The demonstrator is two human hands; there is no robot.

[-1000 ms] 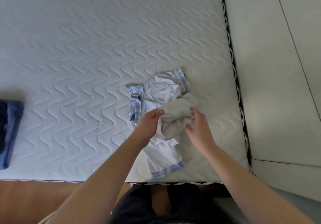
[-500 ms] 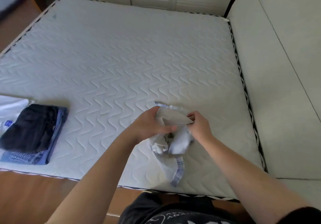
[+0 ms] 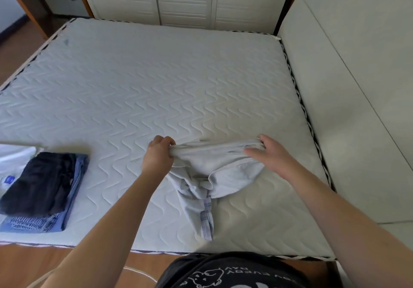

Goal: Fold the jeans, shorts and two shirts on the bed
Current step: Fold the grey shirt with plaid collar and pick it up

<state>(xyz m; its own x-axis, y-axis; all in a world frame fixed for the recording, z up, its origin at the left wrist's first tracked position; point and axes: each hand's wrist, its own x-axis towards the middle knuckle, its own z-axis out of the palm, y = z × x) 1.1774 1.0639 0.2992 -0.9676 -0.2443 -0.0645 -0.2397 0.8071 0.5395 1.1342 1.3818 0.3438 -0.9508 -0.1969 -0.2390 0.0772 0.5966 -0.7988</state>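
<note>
Head view: I see my left hand [image 3: 159, 155] and right hand [image 3: 269, 153], each clenched on the pale white cotton shirt with blue plaid trim [image 3: 207, 171], stretching it above the quilted white mattress [image 3: 156, 82]. Folded dark shorts [image 3: 38, 182] sit atop folded blue jeans [image 3: 73, 189], far left.

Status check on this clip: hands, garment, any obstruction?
Left hand and right hand both gripping pale shirt, stretched between them above mattress. Folded stack sits left, clear of work.
</note>
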